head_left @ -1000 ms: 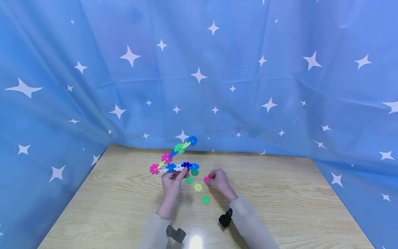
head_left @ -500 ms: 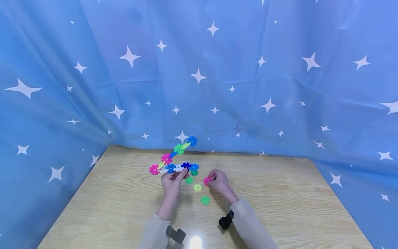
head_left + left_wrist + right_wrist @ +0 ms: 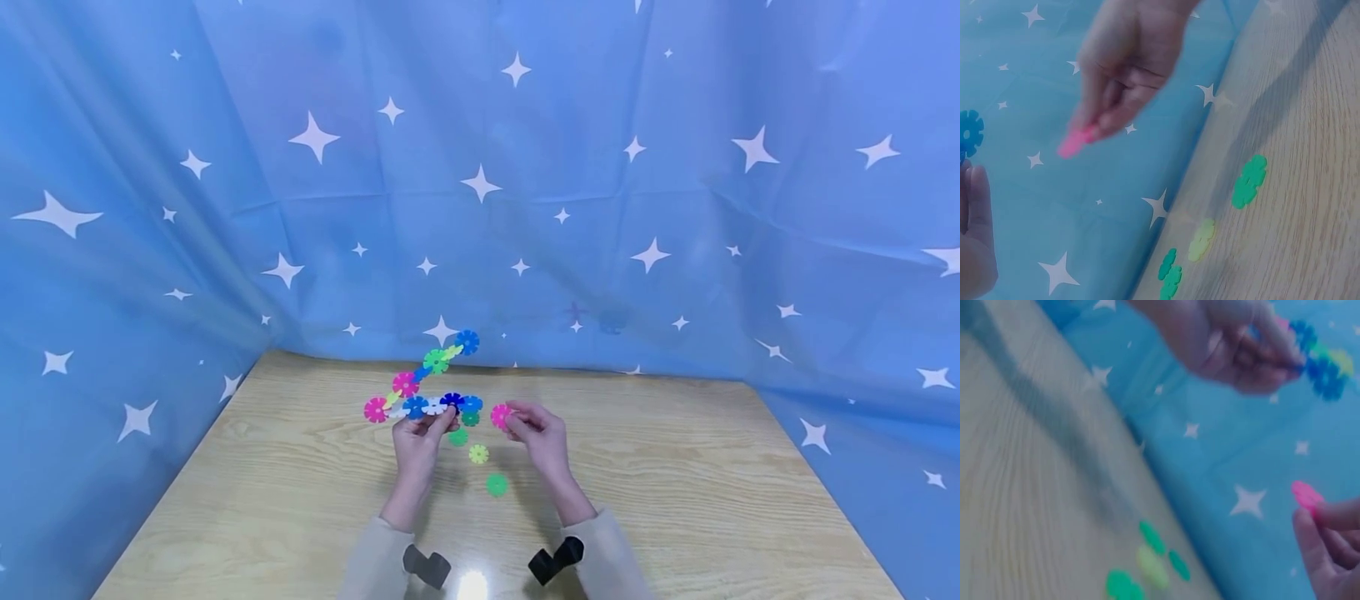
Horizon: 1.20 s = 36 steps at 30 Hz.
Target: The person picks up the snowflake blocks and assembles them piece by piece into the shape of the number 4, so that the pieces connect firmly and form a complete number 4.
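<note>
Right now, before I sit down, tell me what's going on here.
A person's left hand grips a bent chain of linked coloured discs, held up off the table. The right hand pinches a loose pink disc, also raised, close to the chain's near end but apart from it. Between and below the hands, three green discs and a yellow disc lie loose on the table.

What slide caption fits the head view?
The left hand grips a chain of colourful discs; the right hand holds a separate pink disc.
</note>
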Each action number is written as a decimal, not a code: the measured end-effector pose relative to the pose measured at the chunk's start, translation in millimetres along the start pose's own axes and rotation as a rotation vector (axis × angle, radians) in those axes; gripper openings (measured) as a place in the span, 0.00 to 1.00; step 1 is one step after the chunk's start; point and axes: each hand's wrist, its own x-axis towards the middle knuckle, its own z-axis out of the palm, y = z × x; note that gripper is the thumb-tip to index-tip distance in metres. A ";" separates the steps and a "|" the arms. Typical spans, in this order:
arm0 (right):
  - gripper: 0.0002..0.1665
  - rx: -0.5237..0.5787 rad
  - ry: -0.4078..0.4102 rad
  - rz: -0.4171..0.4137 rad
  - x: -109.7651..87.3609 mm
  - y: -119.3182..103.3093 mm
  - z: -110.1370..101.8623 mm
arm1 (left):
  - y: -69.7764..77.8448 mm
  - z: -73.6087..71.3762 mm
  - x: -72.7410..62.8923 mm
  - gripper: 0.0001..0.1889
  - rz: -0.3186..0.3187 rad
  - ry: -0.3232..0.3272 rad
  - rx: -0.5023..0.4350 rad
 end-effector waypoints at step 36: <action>0.03 0.117 -0.056 -0.263 -15.6 -42.5 18.1 | -2.9 4.1 -1.3 0.09 0.016 0.002 0.018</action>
